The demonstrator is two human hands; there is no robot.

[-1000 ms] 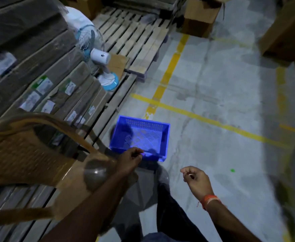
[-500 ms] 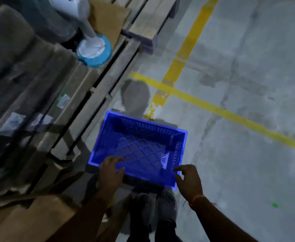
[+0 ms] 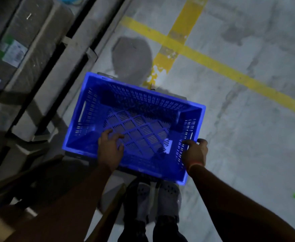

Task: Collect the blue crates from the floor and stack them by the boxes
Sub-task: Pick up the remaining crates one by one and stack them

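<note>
From the head camera, a blue crate (image 3: 134, 123) is seen on the grey floor (image 3: 247, 137), right in front of the person's shoes (image 3: 153, 193). It is next to a wooden pallet (image 3: 43, 95) on the left, and a yellow line (image 3: 213, 63) is painted on the floor behind it. The crate is empty, and its sides and bottom are full of little slots. The left hand (image 3: 110, 148) is held over the near rim, with its fingers (image 3: 108, 132) spread and reaching down inside; it cannot be told if the rim is gripped yet. The right hand (image 3: 195, 151) is placed at the right end wall, with the thumb inside and the other fingers curled round the outside of the rim, so that end looks held. No other crates are seen here, and the boxes for the stack are not clearly seen either, only wrapped goods (image 3: 12, 49) on the pallet. The crate is probably light, because it is empty and made of thin plastic with many holes. It is probably stiff and will keep its shape when lifted. The plastic may be a bit smooth, so a firm hold is needed. The best places to hold it are likely the two short ends, at the long handle slots (image 3: 82, 110) near the top, so it stays level.
</note>
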